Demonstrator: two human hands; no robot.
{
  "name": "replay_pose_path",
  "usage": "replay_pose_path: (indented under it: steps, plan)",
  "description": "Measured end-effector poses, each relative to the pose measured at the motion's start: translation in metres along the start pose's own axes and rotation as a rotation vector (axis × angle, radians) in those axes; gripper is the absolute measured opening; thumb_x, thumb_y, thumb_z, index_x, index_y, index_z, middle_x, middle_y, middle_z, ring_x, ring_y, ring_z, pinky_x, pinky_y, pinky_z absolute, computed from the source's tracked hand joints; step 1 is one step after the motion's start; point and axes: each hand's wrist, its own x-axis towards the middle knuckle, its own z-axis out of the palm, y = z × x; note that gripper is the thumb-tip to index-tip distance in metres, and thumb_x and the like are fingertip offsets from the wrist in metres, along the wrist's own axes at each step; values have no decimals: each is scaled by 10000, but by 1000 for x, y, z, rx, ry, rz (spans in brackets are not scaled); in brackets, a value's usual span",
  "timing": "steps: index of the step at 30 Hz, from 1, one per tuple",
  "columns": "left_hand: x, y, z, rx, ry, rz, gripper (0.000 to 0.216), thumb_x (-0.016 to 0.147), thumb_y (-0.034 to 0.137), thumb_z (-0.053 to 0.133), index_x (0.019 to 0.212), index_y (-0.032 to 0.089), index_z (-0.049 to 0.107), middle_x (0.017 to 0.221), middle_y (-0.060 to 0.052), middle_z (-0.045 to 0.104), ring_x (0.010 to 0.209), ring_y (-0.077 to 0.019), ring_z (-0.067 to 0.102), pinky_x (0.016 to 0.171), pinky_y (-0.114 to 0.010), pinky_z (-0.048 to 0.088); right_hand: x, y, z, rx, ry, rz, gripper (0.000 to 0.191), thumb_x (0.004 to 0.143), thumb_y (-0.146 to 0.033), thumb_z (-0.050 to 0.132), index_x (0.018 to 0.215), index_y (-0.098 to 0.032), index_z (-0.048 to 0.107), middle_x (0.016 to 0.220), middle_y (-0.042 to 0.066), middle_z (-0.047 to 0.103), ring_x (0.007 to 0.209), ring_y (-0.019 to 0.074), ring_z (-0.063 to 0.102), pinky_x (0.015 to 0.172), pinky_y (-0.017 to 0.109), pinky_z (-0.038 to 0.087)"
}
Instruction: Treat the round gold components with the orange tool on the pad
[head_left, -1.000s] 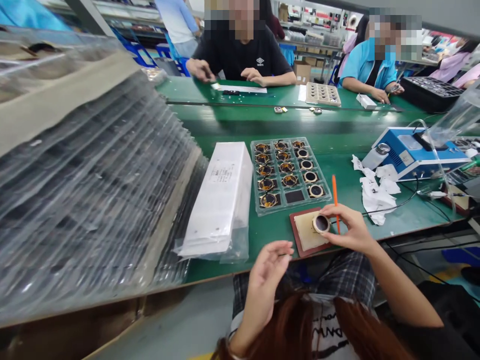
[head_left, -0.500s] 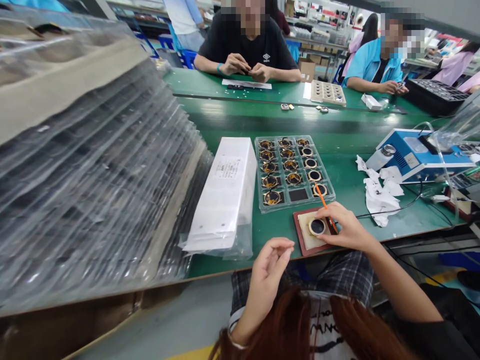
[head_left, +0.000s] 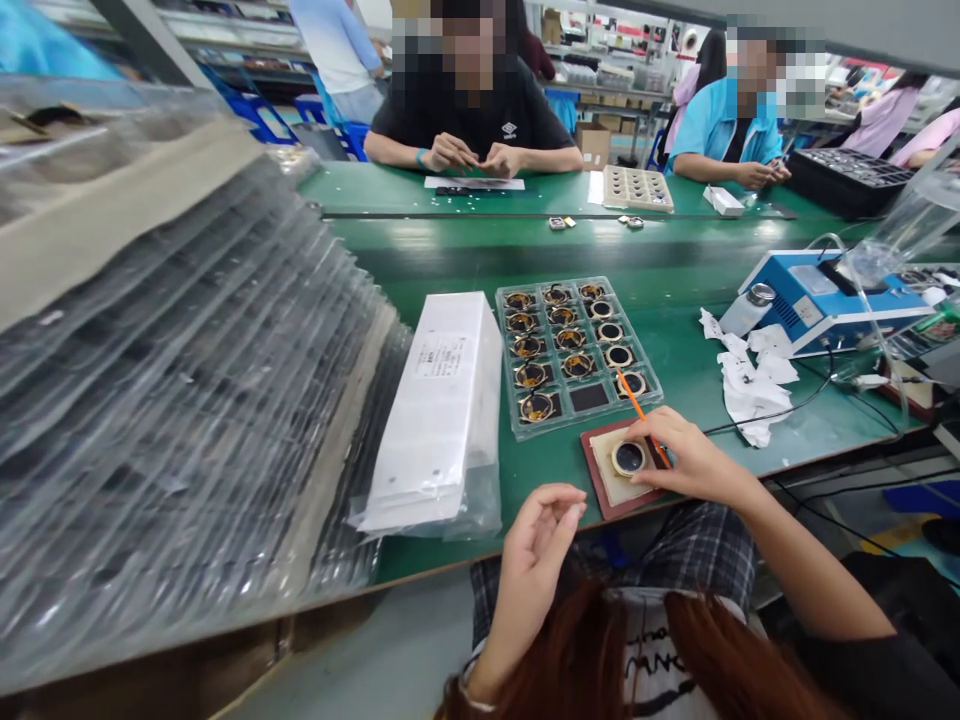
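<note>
My right hand rests on a beige pad set in a dark red holder at the table's near edge. It is closed on a thin orange stick, which slants up to the left. Its fingertips touch a round ring-shaped part lying on the pad. My left hand hovers off the table edge to the left of the pad. Its fingers are curled toward the thumb in a loose pinch, and what they hold, if anything, is too small to see. Behind the pad lies a clear tray of several round parts, with one pocket empty.
A white packet in a plastic sleeve lies left of the tray. A tall slanted stack of clear trays fills the left side. Crumpled white wipes and a blue machine sit to the right. Other people work across the green table.
My right hand has lowered the ring part onto the pad, and the orange stick has tipped from upright to slanting left. My left hand has barely moved.
</note>
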Motion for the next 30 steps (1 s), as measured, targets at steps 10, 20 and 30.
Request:
replay_pose_path:
  steps: [10, 20, 30]
  plan:
    - [-9, 22, 12, 189, -272, 128, 351, 943, 477, 565, 1058, 199, 745, 1237, -131, 686, 1128, -265, 647, 1023, -395, 500, -24, -74, 53, -108, 123, -313, 196, 954, -366, 597, 952, -182, 664, 950, 104, 694, 895, 239, 603, 796, 380, 490]
    - [-19, 8, -6, 35, 118, 270, 311, 987, 428, 516, 875, 196, 690, 775, -12, 723, 822, -175, 691, 969, -368, 522, 41, -30, 6, -213, 264, 78, 428, 1052, -373, 330, 1429, -231, 473, 1490, 96, 488, 1446, 296, 325, 1163, 587, 291]
    - [-10, -2, -2, -41, -176, 378, 351, 1030, 393, 399, 934, 254, 708, 563, 11, 698, 605, -175, 666, 889, -380, 469, 70, -25, 83, -443, 11, 38, 530, 1049, -491, 318, 1524, -258, 345, 1601, 25, 280, 1513, 306, 139, 1152, 757, 74]
